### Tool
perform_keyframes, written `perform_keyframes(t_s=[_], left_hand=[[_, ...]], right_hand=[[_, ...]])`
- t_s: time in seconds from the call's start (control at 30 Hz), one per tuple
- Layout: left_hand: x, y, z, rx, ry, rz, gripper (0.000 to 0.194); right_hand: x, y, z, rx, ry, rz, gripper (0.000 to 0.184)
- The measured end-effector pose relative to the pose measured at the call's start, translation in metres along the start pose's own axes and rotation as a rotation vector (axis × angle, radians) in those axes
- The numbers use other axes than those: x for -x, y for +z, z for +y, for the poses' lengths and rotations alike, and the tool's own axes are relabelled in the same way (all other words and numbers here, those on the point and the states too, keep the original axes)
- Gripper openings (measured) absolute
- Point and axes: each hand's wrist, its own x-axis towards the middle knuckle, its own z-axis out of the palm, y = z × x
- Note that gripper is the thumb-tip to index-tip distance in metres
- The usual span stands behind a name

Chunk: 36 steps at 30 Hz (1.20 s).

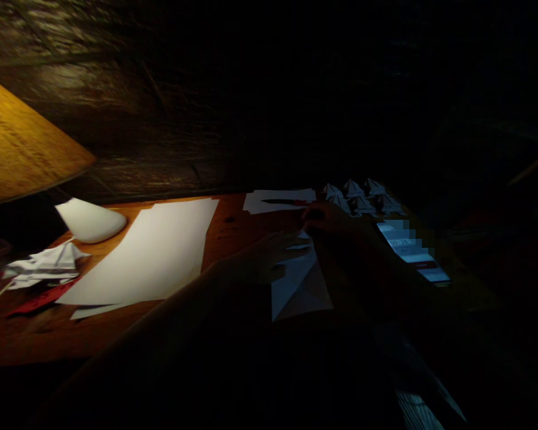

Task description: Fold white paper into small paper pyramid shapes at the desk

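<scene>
Nearest, lower right: striped thing [415, 406], too dark to name. Creased paper [302, 289] on tabletop [231, 227], narrow tip away. Left hand [263, 254] open across its edge, fingers spread, likely steadying; right hand [326, 217] bent at the tip, cannot tell if pinching.

The single view looks from the person's head, forward and down over the table [232, 210] to the wall [94, 113] beyond; it is near, with left hand [257, 255] and right hand [328, 217] around mid-view; the left edge crops the lampshade [24, 146].
</scene>
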Motion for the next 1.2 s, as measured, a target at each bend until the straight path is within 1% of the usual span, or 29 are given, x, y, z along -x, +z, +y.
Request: perform_keyframes(t_s=[0.1, 0.2, 0.43, 0.6, 0.7, 0.83, 1.03, 1.2], left_hand=[[-0.001, 0.0, 0.0, 0.018, -0.036, -0.004, 0.063], [-0.002, 0.0, 0.001, 0.016, -0.061, -0.013, 0.06], [0.0, -0.002, 0.002, 0.004, -0.035, -0.025, 0.067], [-0.001, -0.004, 0.004, -0.016, -0.047, -0.047, 0.071], [-0.002, -0.006, 0.007, -0.039, -0.108, -0.067, 0.064], [-0.001, -0.007, 0.01, -0.053, -0.171, -0.076, 0.044], [0.001, -0.008, 0.009, -0.059, -0.17, -0.07, 0.04], [0.001, -0.008, 0.008, -0.054, -0.194, -0.07, 0.04]], right_hand=[[0.0, 0.002, 0.002, 0.012, -0.007, 0.014, 0.014], [0.0, 0.004, 0.003, 0.032, 0.001, 0.039, 0.012], [0.0, 0.004, 0.003, 0.038, 0.015, 0.034, 0.012], [-0.001, 0.005, 0.003, 0.055, -0.016, 0.045, 0.01], [-0.001, 0.006, 0.003, 0.056, -0.014, 0.057, 0.01], [-0.001, 0.007, 0.004, 0.062, 0.007, 0.058, 0.012], [-0.003, 0.007, 0.007, 0.047, 0.02, 0.039, 0.016], [-0.003, 0.006, 0.007, 0.05, 0.022, 0.034, 0.014]])
